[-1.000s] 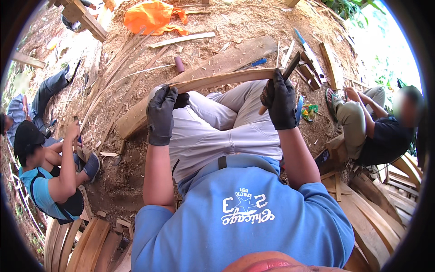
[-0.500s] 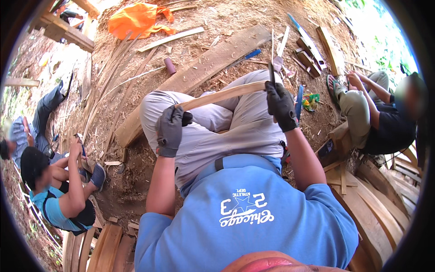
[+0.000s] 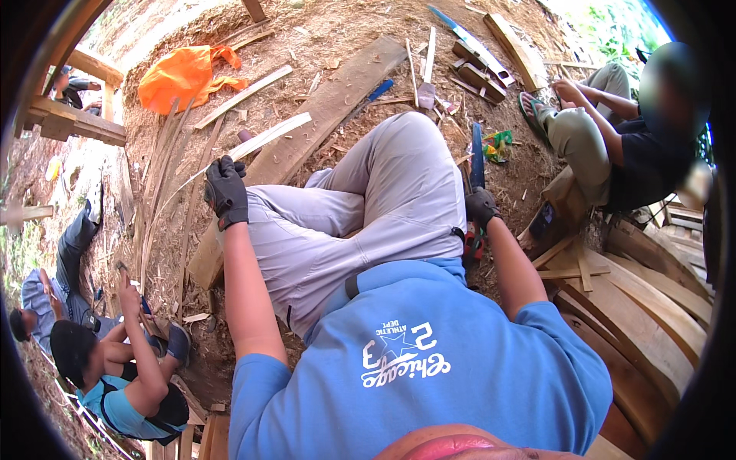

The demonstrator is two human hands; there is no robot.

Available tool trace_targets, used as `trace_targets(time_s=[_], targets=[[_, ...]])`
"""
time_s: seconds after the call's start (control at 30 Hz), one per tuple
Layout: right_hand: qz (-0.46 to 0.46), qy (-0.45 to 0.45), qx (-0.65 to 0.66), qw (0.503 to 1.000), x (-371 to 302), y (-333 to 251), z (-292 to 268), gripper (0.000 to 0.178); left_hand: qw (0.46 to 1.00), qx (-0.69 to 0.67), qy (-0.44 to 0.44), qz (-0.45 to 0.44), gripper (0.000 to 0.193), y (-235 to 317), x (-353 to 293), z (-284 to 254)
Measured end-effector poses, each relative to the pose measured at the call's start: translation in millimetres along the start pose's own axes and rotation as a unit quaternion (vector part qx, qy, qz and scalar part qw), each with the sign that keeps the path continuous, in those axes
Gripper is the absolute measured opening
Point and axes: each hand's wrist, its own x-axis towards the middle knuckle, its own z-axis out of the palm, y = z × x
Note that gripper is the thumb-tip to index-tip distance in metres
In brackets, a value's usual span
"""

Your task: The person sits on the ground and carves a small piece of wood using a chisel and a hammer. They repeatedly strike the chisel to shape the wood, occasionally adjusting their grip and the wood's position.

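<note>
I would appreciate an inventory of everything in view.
Crumpled bag or cloth: one, orange, upper left
Plank: one, brown, upper centre
Wood strips: several, pale, one by left hand
Long tool: one, blue and silver, upper right
Tool handle: one, blue, beside plank
Blocks: two, brown, beside long tool
Flat blade: one, blue, at right hand
Wrapper: one, green and yellow, right of blade
Curved boards: several, brown, lower right
Other people: at least four, varied clothing, both sides
Trousers: one, grey, centre
Shirt: one, blue, lower centre
Left hand: one, dark glove, left of trousers
Right hand: one, dark glove, right of trousers
</note>
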Motion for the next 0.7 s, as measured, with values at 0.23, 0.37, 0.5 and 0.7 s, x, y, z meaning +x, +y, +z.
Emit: trace_targets(time_s=[0.23, 0.37, 0.5, 0.7], targets=[[0.045, 0.048, 0.043, 0.997, -36.5, -4.3, 2.9, 0.045, 0.998, 0.057, 0.018, -0.027, 0.042, -7.7, -1.2, 15.3], [0.027, 0.051, 0.003, 0.998, -34.6, 5.8, -5.5, 0.04, 0.989, 0.141, 0.047, -0.018, 0.043, -14.9, 1.2, 18.5], [0.061, 0.011, 0.038, 0.997, -42.6, 0.2, -26.1, 0.046, 0.989, 0.13, 0.047, -0.054, 0.047, -8.7, -4.5, 14.1], [0.112, 0.06, 0.017, 0.992, -47.6, 44.9, 18.2, 0.059, 0.983, 0.17, 0.031, -0.058, 0.046, 7.2, -7.5, 14.2]])
